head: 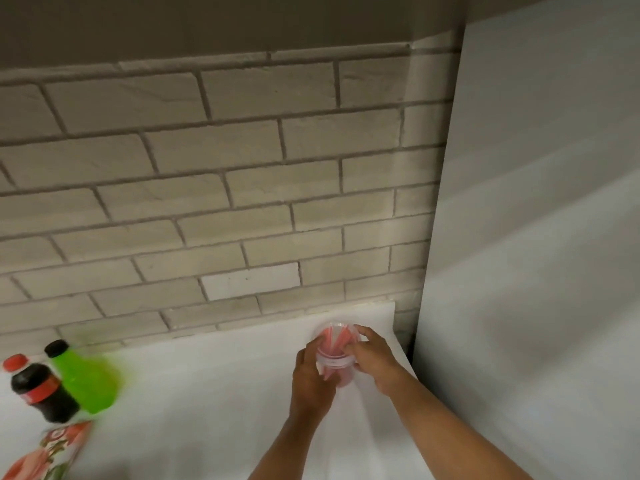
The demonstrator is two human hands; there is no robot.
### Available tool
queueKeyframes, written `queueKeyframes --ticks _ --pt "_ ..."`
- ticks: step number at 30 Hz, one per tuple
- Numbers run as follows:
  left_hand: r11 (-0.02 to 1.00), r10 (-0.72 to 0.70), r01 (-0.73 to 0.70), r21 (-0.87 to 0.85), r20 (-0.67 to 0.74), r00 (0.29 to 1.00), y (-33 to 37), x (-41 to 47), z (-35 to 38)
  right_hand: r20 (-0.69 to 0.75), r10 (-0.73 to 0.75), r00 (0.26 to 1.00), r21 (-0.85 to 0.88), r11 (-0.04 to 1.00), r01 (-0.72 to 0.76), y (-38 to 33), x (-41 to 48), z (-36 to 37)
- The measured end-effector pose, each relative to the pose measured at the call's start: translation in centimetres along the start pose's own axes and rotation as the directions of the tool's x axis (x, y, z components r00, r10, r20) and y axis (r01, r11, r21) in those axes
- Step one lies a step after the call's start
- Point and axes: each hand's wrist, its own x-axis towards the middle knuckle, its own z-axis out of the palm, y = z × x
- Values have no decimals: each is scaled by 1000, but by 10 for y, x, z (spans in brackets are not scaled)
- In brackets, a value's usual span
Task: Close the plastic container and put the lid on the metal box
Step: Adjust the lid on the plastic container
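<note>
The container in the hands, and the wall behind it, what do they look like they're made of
The container looks like thin clear plastic, glossy: pink contents show through its wall and lid. The wall looks like pale matte brick or brick-look tile, rough-faced with recessed grey joints; which of the two cannot be told.

Likely home kitchen: white counter (207, 393) against pale brick-tile backsplash (207, 188); cola bottle (41, 393), green soda bottle (86, 379), juice carton (52, 452) standing at left.
</note>
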Motion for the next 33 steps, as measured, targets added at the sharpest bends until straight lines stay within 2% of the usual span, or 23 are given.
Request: queueKeyframes --ticks 4,8,12,17,21,24,27,33 --pt "999 -12 13 -51 16 1000 1 2 -1 -6 0 1000 -17 1000 0 0 3 2" --pt "1000 -4 2 22 71 997 0 -1 -6 -37 -37 999 -56 998 34 -4 -5 2" --pt "997 6 -9 70 44 999 10 -9 -25 -105 -159 982 -146 979 143 -22 -27 -1" --pt "994 -21 23 103 -29 999 29 -32 -71 -118 -344 932 -305 905 295 -43 -71 8" --pt "987 -109 114 110 -53 993 39 -55 -128 -44 -417 908 -329 864 381 -48 -104 25" --pt "988 -123 130 80 -82 989 40 -78 -181 26 -408 913 -215 889 404 -42 -129 45" --pt "980 -103 128 150 -166 981 36 -102 -237 148 -381 913 -118 910 398 -37 -158 75" --pt "962 -114 175 212 -269 956 6 -158 -352 384 -382 840 -167 867 470 -30 -222 156"
